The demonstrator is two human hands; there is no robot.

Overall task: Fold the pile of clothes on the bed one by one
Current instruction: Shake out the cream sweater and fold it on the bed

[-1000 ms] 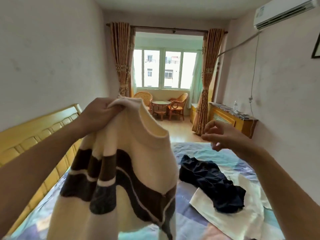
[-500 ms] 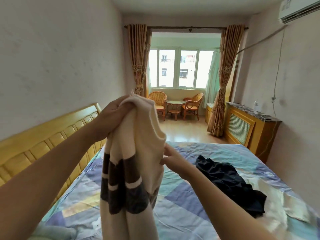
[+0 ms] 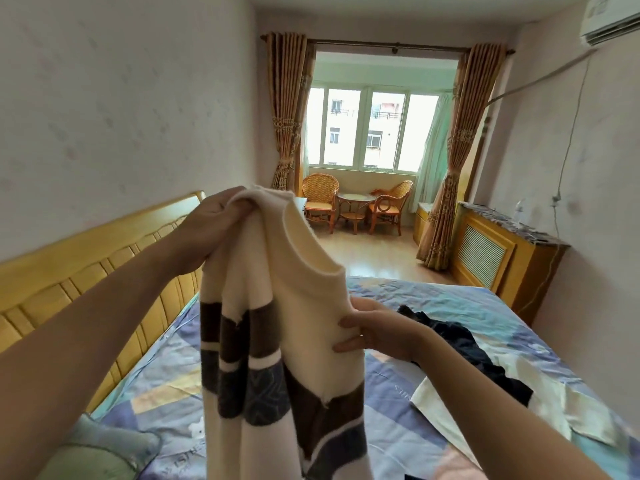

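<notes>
Sweater point(image 3: 298, 306): you held it up, not folded yet.
Hands: left hand point(image 3: 211, 226) gripped the shoulder, right hand point(image 3: 377, 336) pinched the side.
Next: probably lay it flat on the bed point(image 3: 415, 306).

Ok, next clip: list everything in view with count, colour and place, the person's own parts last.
sweater: 1, cream with brown and blue bands, held up over the bed
dark garment: 1, navy, crumpled on bed at right
pale garment: 1, cream, flat under the dark garment
bed: 1, patchwork blue sheet
headboard: 1, yellow wood, left
pillow: 1, green, lower left
chairs: 2, wicker, by window
round table: 1, between chairs
curtains: 2, tan
air conditioner: 1, white, upper right
left hand: grip on sweater's shoulder
right hand: grip on sweater's edge
</notes>
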